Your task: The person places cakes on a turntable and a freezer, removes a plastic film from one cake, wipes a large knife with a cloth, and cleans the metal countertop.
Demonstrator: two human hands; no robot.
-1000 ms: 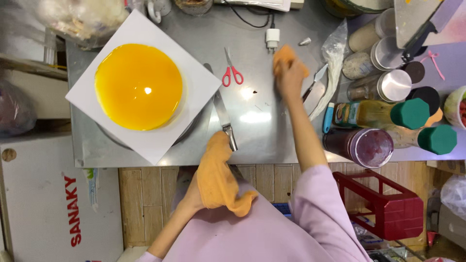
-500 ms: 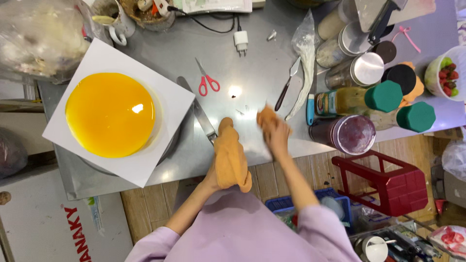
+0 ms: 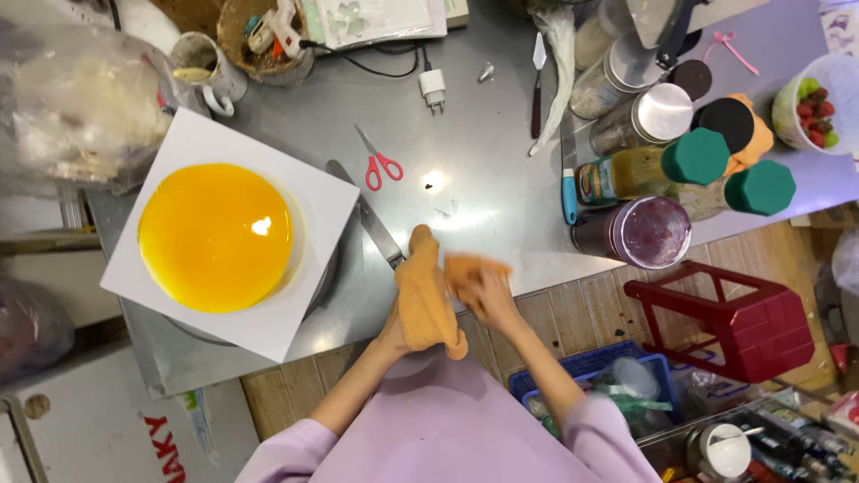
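A round cake (image 3: 215, 237) with a glossy yellow top sits on a white square board (image 3: 309, 192) at the left of the steel table (image 3: 488, 152). My left hand (image 3: 392, 329) is at the table's near edge, mostly wrapped in an orange cloth (image 3: 422, 291). The cloth covers the handle end of a long palette knife (image 3: 362, 210), whose blade lies beside the board. My right hand (image 3: 490, 300), blurred, is just right of the left and grips the cloth's other end (image 3: 465, 268).
Red scissors (image 3: 380, 164) lie past the knife. Jars and green-capped bottles (image 3: 698, 156), a purple-lidded jar (image 3: 640, 231) and a blue-handled knife (image 3: 568, 170) crowd the right side. A fruit bowl (image 3: 819, 103), a mug (image 3: 210, 63), a red stool (image 3: 734, 317) and a blue crate (image 3: 582, 367) surround.
My right hand has drawn back from the far middle of the table to the near edge, joining the left hand on the orange cloth. The view has shifted.
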